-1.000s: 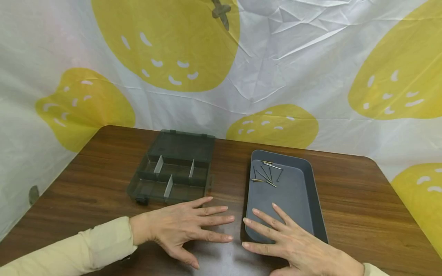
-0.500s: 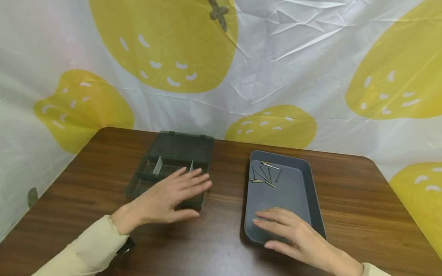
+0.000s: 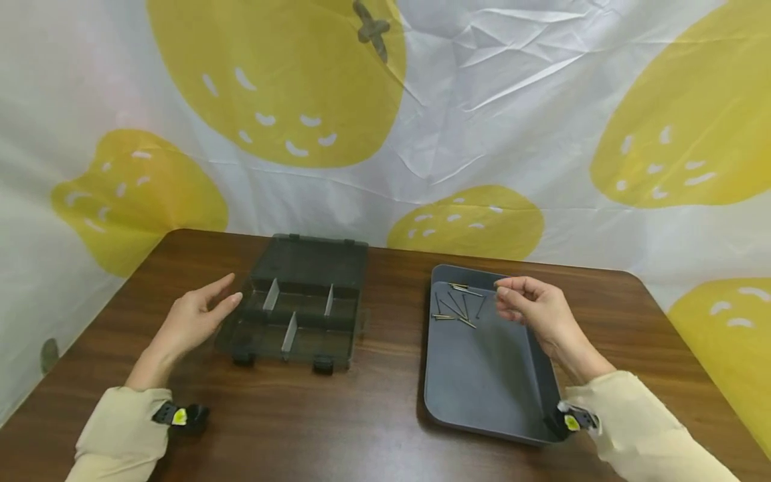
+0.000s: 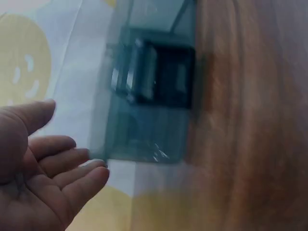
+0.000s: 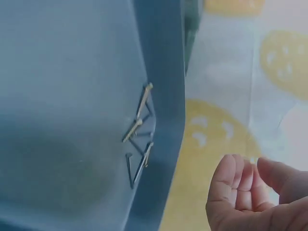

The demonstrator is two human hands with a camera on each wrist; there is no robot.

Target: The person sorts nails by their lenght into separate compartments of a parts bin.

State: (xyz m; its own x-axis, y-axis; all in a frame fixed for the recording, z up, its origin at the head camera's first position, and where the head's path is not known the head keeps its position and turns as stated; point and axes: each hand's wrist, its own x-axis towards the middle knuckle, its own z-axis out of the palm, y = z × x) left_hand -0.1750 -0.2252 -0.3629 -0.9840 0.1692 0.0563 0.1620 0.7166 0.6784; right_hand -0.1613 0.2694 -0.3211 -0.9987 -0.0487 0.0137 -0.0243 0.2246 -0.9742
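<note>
A dark see-through compartment box (image 3: 322,335) lies with its lid (image 3: 308,260) folded back, pale dividers standing inside. Beside its left edge is my left hand (image 3: 191,318), thumb and fingers apart, holding nothing. In the left wrist view, a black latch (image 4: 163,74) on the box shows blurred. My right hand (image 3: 539,311) hovers over the right side of the grey tray (image 3: 476,381), fingers bent loosely and nothing between them. Several gold screws (image 3: 444,317) and thin dark nails (image 3: 463,304) lie loose at the tray's far left, near my right fingertips but apart from them.
Both containers rest on a brown wooden table (image 3: 337,428), with a strip of wood between them. A white cloth (image 3: 446,134) printed with yellow fruit hangs behind the table and along its left side.
My left hand has moved from the front of the box to its left side. My right hand has risen from the tray's near end toward its far end, its fingers now more bent.
</note>
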